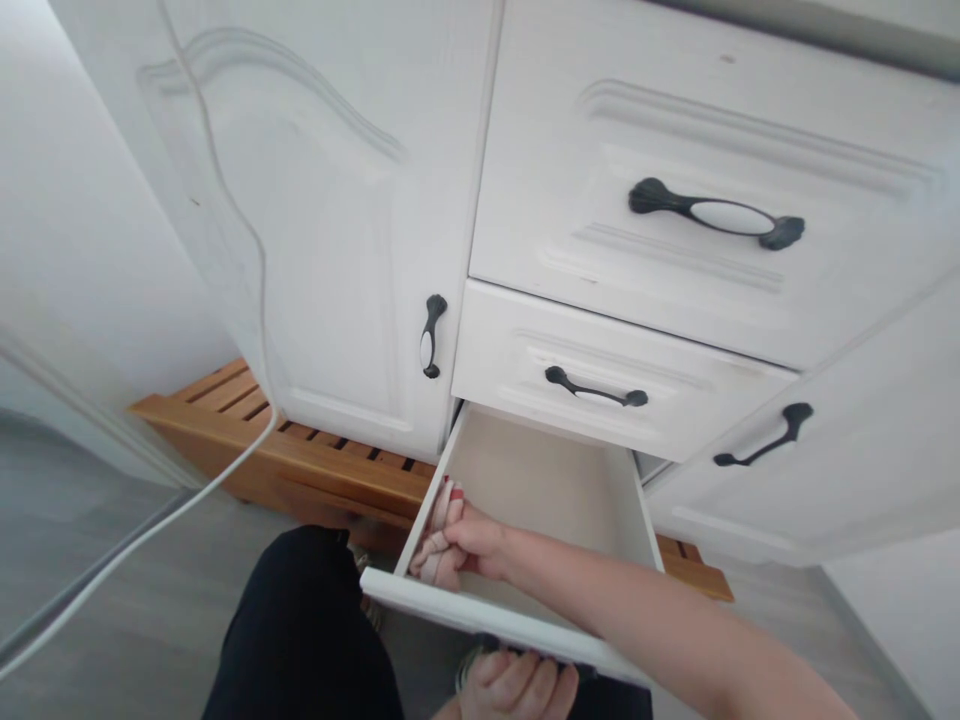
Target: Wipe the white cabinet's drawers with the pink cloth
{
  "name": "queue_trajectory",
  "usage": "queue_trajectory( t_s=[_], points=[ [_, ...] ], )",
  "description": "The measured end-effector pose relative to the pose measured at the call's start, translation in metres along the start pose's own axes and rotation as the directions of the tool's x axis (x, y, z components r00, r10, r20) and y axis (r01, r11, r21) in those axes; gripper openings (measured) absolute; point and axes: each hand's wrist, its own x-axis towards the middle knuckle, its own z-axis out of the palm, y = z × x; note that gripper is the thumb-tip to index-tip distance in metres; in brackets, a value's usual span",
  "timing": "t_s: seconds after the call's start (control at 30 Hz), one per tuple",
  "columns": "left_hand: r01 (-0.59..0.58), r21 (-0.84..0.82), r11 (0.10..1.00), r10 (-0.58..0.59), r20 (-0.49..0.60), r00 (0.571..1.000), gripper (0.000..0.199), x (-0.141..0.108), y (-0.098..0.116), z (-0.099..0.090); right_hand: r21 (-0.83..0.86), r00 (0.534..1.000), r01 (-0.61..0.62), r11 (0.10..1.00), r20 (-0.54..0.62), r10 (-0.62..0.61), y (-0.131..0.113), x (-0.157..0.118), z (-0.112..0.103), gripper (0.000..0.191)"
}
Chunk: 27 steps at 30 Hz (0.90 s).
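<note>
A pulled-out white drawer [427,597] stands low in the cabinet, in front of my knees. My right hand [480,540] reaches over its front and inside, closed on a folded pinkish cloth [439,560] with pale stripes and a bit of red. The cloth lies against the drawer's left wall near the front corner. At the bottom of the view, my left hand [517,688] has its fingers wrapped around the dark handle [585,671] on the drawer's front. Part of that hand is cut off by the frame's edge.
Two shut drawers sit above, with a dark handle [596,387] and a larger handle [716,213]. Cabinet doors [322,230] flank them. A slatted wooden bench [300,465] runs beneath the cabinet. A white cable [225,470] hangs at the left, beside my dark-clothed knee [307,630].
</note>
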Motion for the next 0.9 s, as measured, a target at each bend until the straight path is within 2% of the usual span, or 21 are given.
queue_trajectory(
  t_s=[0.1,0.2,0.27,0.3,0.33,0.37,0.4,0.47,0.5,0.53,0.6,0.67,0.77,0.83,0.9],
  points=[
    [-0.037,0.028,0.999,0.039,-0.064,0.997,0.012,-0.001,-0.003,0.006,0.027,0.999,0.031,0.999,-0.006,-0.031,-0.017,-0.017,0.001,0.037],
    [-0.047,0.038,0.998,0.051,-0.111,0.992,0.010,-0.001,-0.006,0.010,0.062,0.982,0.062,0.996,0.176,-0.072,-0.049,-0.045,0.010,0.036],
    [-0.045,0.012,0.999,0.046,-0.100,0.994,0.010,0.001,-0.007,0.009,0.042,0.949,0.170,0.985,0.264,-0.175,-0.074,-0.063,0.019,0.043],
    [-0.039,-0.004,0.999,0.038,-0.088,0.995,0.011,0.004,-0.008,0.006,-0.015,0.930,0.275,0.961,0.259,-0.262,-0.086,-0.070,0.022,0.048],
    [-0.037,-0.021,0.999,0.035,-0.071,0.997,0.012,0.006,-0.009,0.003,-0.131,0.901,0.401,0.907,0.235,-0.365,-0.095,-0.073,0.024,0.053],
    [-0.035,-0.039,0.999,0.033,-0.053,0.998,0.012,0.009,-0.010,0.000,-0.301,0.861,0.507,0.808,0.206,-0.464,-0.101,-0.074,0.024,0.057],
    [-0.036,-0.055,0.998,0.034,-0.038,0.999,0.012,0.013,-0.011,-0.004,-0.493,0.819,0.553,0.672,0.173,-0.547,-0.104,-0.070,0.021,0.059],
    [-0.030,-0.084,0.996,0.031,0.005,1.000,0.013,0.018,-0.012,-0.012,-0.789,0.764,0.458,0.410,0.113,-0.635,-0.101,-0.055,0.010,0.059],
    [-0.025,-0.092,0.995,0.028,0.028,0.999,0.014,0.020,-0.012,-0.015,-0.861,0.762,0.379,0.339,0.082,-0.643,-0.095,-0.045,0.004,0.059],
    [-0.017,-0.095,0.995,0.022,0.050,0.999,0.014,0.021,-0.012,-0.017,-0.894,0.776,0.317,0.315,0.053,-0.629,-0.089,-0.035,-0.002,0.060],
    [-0.011,-0.088,0.996,0.018,0.079,0.997,0.014,0.022,-0.012,-0.019,-0.902,0.817,0.282,0.328,0.046,-0.574,-0.076,-0.021,-0.009,0.058],
    [-0.025,-0.078,0.997,0.031,0.076,0.997,0.014,0.022,-0.012,-0.019,-0.897,0.848,0.292,0.332,0.083,-0.523,-0.066,-0.020,-0.008,0.052],
    [-0.058,-0.076,0.995,0.061,0.038,0.997,0.015,0.023,-0.013,-0.016,-0.853,0.897,0.380,0.358,0.245,-0.369,-0.059,-0.036,0.006,0.038],
    [-0.068,-0.074,0.995,0.070,0.028,0.997,0.016,0.025,-0.013,-0.016,-0.781,0.906,0.423,0.459,0.358,-0.225,-0.059,-0.049,0.017,0.034],
    [-0.068,-0.065,0.996,0.071,0.045,0.996,0.015,0.026,-0.014,-0.016,-0.690,0.903,0.415,0.593,0.391,-0.176,-0.061,-0.057,0.026,0.039]
  ],
)
